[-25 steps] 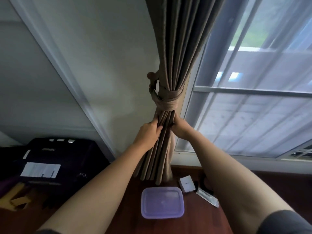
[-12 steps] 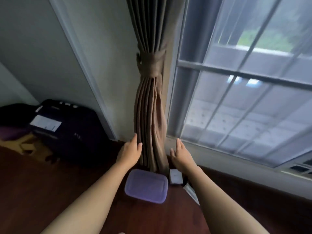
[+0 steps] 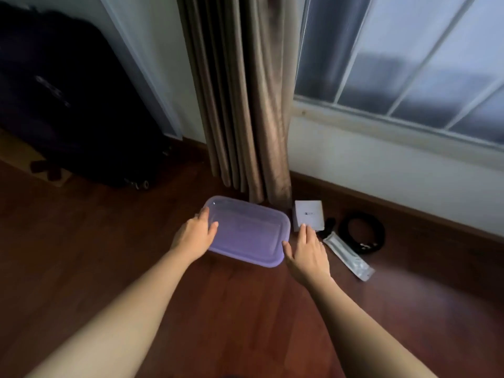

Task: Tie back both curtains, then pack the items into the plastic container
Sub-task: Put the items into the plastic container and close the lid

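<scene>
Location: dark wooden floor point(image 3: 245, 317), at the foot of a brown pleated curtain point(image 3: 245, 105); no tie-back is in view. Principal item: rectangular translucent purple plastic container point(image 3: 251, 236), lid on, long axis running left to right and dipping slightly toward the right. It lies between the two hands. Left hand point(image 3: 195, 233): at the container's left short end, thumb on the lid, fingers point(image 3: 204, 214) loosely extended over the far corner, no firm clasp evident. Right hand point(image 3: 306, 252): flat, fingers point(image 3: 304, 233) straight and together, holding nothing, thumb just beside the container's right end. Loose items, all on the right hand's side: small white cardboard box point(image 3: 309, 214) at its fingertips, long clear plastic sachet point(image 3: 349, 256), black coiled cable point(image 3: 379, 233) beyond. Judgement: lid probably comes off next, and the left hand is better placed to steady the container.
</scene>
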